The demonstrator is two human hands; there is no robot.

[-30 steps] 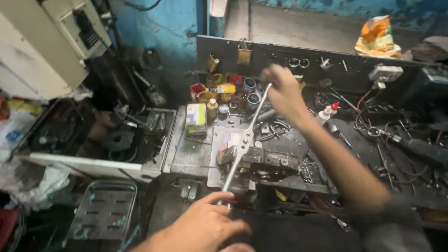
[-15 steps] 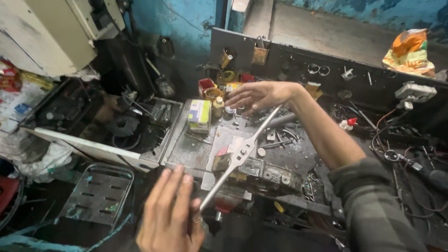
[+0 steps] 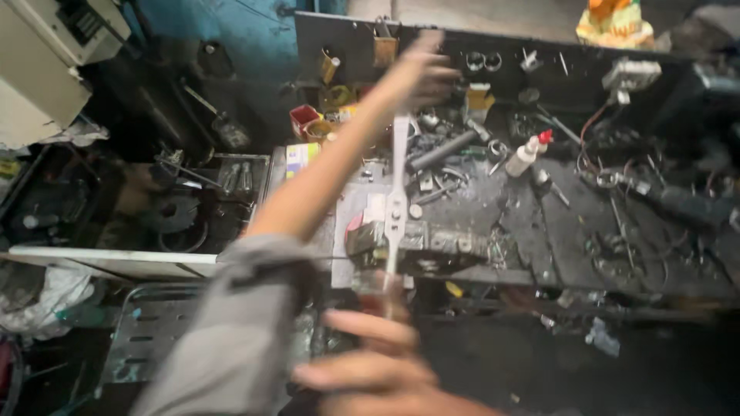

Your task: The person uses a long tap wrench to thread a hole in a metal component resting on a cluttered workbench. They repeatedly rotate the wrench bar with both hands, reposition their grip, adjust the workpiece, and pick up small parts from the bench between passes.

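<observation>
Gripping the two ends of a long metal tap wrench [image 3: 396, 204], both hands showed only as blurs. One hand [image 3: 428, 69], at the end of a bare forearm with a grey sleeve, sat at the far end of the tool, up by the back wall of the desk [image 3: 539, 223]; whether its fingers were closed round the handle could not be told. The other hand [image 3: 378, 370], low in the view, had its fingers spread near the near end of the handle, and its hold was likewise unclear. Which hand was left and which right could not be judged from the crossed arm. The wrench ran straight between the two hands, its middle above a dark metal block [image 3: 420, 246] at the front edge of the desk. One white squeeze bottle with a red cap [image 3: 529, 154] stood to the side, well apart from the tool. One red box [image 3: 304, 119] sat near the far hand, and one colourful bag [image 3: 614, 23] lay on the shelf above.
</observation>
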